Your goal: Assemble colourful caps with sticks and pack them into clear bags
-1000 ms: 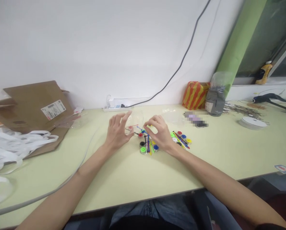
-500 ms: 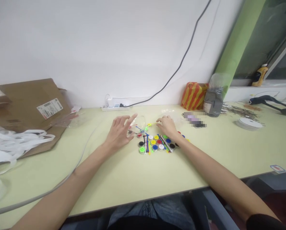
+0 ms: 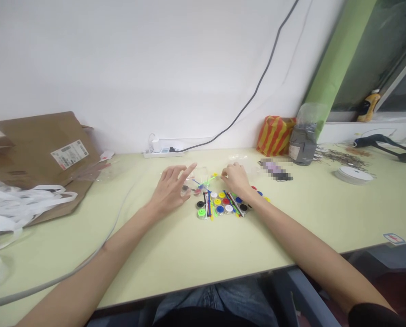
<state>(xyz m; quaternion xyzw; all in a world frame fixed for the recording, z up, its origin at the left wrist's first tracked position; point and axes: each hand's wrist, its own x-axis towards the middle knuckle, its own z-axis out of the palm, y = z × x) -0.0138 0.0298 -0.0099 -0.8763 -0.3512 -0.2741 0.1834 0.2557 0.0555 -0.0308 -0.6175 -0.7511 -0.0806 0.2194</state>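
A pile of small coloured plastic discs and thin coloured sticks (image 3: 223, 203) lies on the pale green table (image 3: 196, 254). My left hand (image 3: 170, 190) hovers just left of the pile with fingers spread, its thumb and forefinger at a small clear plastic bag (image 3: 196, 178) that holds a few pieces. My right hand (image 3: 235, 178) rests palm down at the pile's far side, fingers curled and pinched on a lime-green stick (image 3: 211, 179) beside the bag.
Brown cardboard (image 3: 42, 154) and white straps (image 3: 15, 204) lie at the left. A power strip (image 3: 164, 151) sits by the wall. A striped bag (image 3: 274, 135), a grey pouch (image 3: 303, 143) and a white tape roll (image 3: 354, 174) stand at the right. A grey cable (image 3: 87, 259) crosses the table.
My right hand moved away from the near side of the pile to its far side, uncovering the discs. The left hand shifted slightly forward with its fingers still spread.
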